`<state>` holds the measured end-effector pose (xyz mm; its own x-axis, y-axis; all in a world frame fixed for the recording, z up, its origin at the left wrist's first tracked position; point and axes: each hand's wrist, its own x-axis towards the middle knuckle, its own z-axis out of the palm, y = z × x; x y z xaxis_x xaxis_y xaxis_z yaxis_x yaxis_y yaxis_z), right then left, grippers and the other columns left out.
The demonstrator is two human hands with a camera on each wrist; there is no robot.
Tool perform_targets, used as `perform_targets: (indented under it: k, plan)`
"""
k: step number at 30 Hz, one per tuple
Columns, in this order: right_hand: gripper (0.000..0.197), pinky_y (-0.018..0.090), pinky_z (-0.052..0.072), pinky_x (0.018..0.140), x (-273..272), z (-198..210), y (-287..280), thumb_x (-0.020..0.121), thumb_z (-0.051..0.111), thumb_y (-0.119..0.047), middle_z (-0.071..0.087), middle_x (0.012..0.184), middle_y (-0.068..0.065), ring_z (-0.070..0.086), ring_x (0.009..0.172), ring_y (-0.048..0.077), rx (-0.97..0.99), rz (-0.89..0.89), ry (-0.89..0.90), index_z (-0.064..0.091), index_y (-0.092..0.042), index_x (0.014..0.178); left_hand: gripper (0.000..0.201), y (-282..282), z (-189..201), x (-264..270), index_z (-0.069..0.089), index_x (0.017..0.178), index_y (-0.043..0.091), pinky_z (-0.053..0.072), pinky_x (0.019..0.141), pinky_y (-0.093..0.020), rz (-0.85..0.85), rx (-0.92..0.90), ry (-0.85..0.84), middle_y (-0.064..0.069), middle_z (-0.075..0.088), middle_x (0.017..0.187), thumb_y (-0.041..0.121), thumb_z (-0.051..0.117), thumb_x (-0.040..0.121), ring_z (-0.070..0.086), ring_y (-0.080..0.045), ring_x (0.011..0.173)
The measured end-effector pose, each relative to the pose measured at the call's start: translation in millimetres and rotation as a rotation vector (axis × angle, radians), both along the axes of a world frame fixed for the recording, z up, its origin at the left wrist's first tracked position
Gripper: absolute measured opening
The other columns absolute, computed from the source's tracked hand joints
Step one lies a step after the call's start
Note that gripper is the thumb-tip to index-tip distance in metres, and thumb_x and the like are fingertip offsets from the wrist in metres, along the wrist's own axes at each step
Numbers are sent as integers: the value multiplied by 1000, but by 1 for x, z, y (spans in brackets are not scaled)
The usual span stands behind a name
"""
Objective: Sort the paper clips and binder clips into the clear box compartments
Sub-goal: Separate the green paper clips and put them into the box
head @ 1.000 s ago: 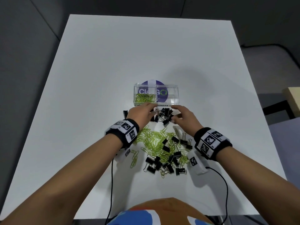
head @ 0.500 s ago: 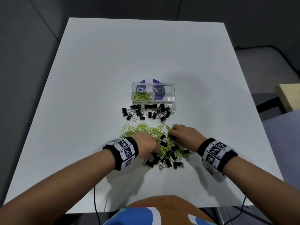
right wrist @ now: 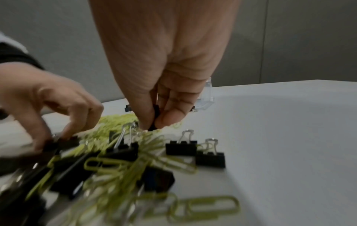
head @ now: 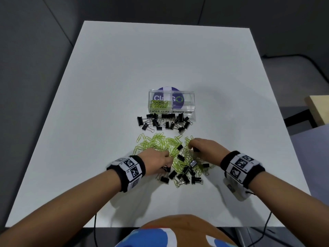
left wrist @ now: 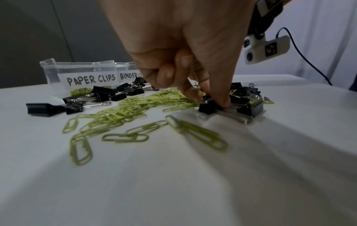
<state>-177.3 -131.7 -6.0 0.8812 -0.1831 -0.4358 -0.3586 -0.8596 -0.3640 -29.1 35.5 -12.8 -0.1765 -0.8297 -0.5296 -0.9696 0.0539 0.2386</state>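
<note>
A clear two-compartment box (head: 188, 97) stands mid-table. Its left compartment, labelled PAPER CLIPS, holds green paper clips (head: 159, 103). The right one, labelled BINDER CLIPS, shows nothing inside. A row of black binder clips (head: 163, 122) lies just in front of the box. Nearer me is a mixed pile of green paper clips (head: 160, 143) and black binder clips (head: 185, 172). My left hand (head: 167, 168) pinches a black binder clip (left wrist: 207, 107) at the pile's near left. My right hand (head: 192, 148) pinches another black binder clip (right wrist: 155, 116) between thumb and finger at the pile's far right.
The white table (head: 124, 68) has a purple round sticker (head: 166, 89) under the box. Wrist-camera cables (head: 95, 229) hang over the near edge. Loose paper clips (left wrist: 135, 136) lie scattered on the pile's left side. A wooden piece (head: 318, 107) stands off the table at right.
A second ago both hands were at the row of binder clips by the box. They have drawn back to the mixed pile, and each now pinches a binder clip there.
</note>
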Motion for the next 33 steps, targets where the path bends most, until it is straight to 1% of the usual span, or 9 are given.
perform_targets:
  k: [6,11,13,15,20,22,25,28,33]
  plan:
    - [19,21,40,77,29,13,-22,95,47,-12,62,108,10,58,91,21,17,-243,-162,60,-6,107,31,3,3,1,49,126,21,42,62,-29,-86,-48,16,-7,47,124,17,47,95,60,-24,81]
    - [29,33,43,91,54,8,-33,93,47,-7,59,122,15,57,106,28,86,-404,-193,57,-7,120,32,-4,5,-1,50,125,19,54,69,-34,-106,-46,23,-8,48,123,18,52,93,61,-25,84]
    - [33,34,44,90,52,8,-34,93,47,-9,56,126,13,57,107,27,63,-389,-180,54,-10,125,31,-7,5,-2,50,123,19,50,68,-32,-105,-29,6,-8,47,124,20,53,93,61,-25,85]
    - [26,28,44,79,42,9,-35,93,49,-14,59,118,10,58,97,23,-6,-319,-135,56,-11,118,32,-8,5,-3,48,124,18,46,67,-32,-90,-17,-8,-7,47,122,20,53,92,60,-25,86]
    - [27,24,46,71,0,11,-30,88,56,-38,62,96,1,54,79,14,-148,-125,260,53,-15,102,35,-8,0,-4,42,126,17,47,65,-29,-2,-26,1,-5,54,117,21,52,93,61,-22,86]
    - [29,24,43,68,-12,9,-24,83,60,-41,58,90,-2,51,77,15,-180,-100,307,48,-17,96,36,-8,-2,-4,42,128,18,46,64,-26,51,-35,19,-4,57,117,22,53,93,62,-21,85]
    - [31,26,42,67,-19,3,-13,83,63,-34,61,96,1,50,78,16,-184,-112,262,49,-15,102,37,-9,-3,-2,43,127,21,46,68,-23,132,-24,58,-2,62,114,25,55,92,63,-18,88]
    - [21,21,41,61,-15,-3,-2,87,57,-20,64,99,5,51,77,17,-139,-141,189,50,-12,105,36,-7,-2,3,47,126,20,42,71,-22,155,-14,58,0,61,115,29,54,92,62,-18,96]
    - [18,31,50,75,-4,-8,13,90,50,-9,64,102,7,60,88,22,-42,-128,117,53,-10,107,30,4,1,14,54,122,21,47,82,-27,203,-27,15,3,59,120,31,52,93,60,-17,105]
